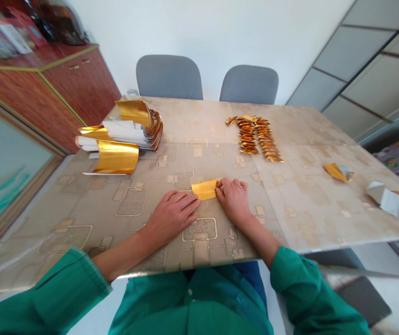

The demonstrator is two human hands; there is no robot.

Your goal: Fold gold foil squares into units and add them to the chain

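Observation:
A small folded piece of gold foil paper (pixel 205 190) lies on the tablecloth between my two hands. My left hand (pixel 174 214) rests flat, its fingers stretched out and their tips touching the paper's lower left corner. With bent fingers, my right hand (pixel 233 199) pinches the right end of the paper. Farther off to the left is a stack of gold and white paper sheets (pixel 129 132), with a loose gold sheet (pixel 117 157) curling in front. Two rows of folded gold paper pieces (pixel 257 137) stand beyond my right hand.
A crumpled gold paper (pixel 337 172) and white paper scraps (pixel 384 197) lie on the table's right side. Two grey chairs (pixel 169 77) stand at the far edge, against the wall. A wooden cabinet (pixel 80 88) is at the left.

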